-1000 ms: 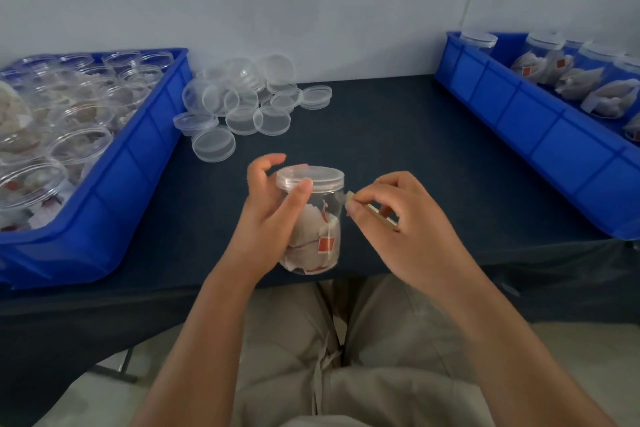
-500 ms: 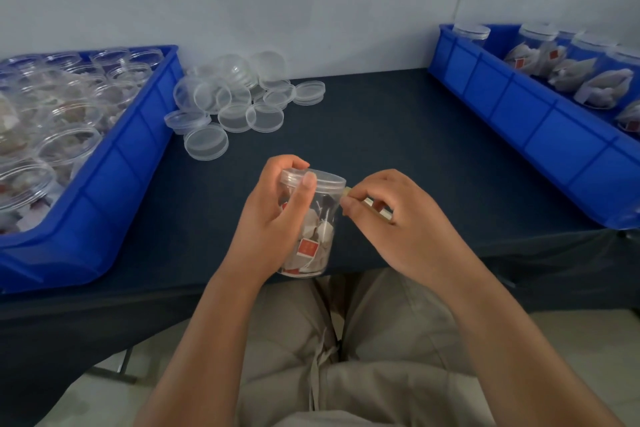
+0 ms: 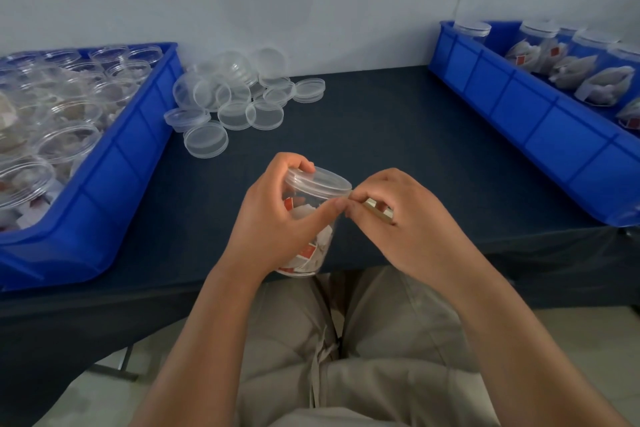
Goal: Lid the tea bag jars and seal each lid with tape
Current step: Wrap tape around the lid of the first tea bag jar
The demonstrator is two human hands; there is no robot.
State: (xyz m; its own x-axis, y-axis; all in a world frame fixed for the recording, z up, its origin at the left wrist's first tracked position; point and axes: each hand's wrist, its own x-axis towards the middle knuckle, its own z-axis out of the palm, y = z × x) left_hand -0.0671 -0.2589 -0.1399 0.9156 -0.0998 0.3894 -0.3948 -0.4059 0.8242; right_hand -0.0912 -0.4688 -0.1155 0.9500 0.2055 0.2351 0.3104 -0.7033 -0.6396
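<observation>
My left hand (image 3: 268, 218) grips a clear plastic jar (image 3: 311, 246) of tea bags over the table's front edge, tilted to the right, thumb across its side. A clear lid (image 3: 323, 180) sits on the jar. My right hand (image 3: 398, 218) pinches a small roll of tape (image 3: 379, 211) right beside the lid's rim, its fingertips meeting my left thumb. The tape itself is too thin to make out.
A pile of loose clear lids (image 3: 239, 97) lies at the back left of the dark table (image 3: 398, 135). A blue bin (image 3: 114, 170) on the left holds several open jars. A blue bin (image 3: 540, 125) on the right holds several lidded jars.
The jar has tilted further to the right and turned in my left hand. My left thumb has slid down from the lid to meet the right fingertips.
</observation>
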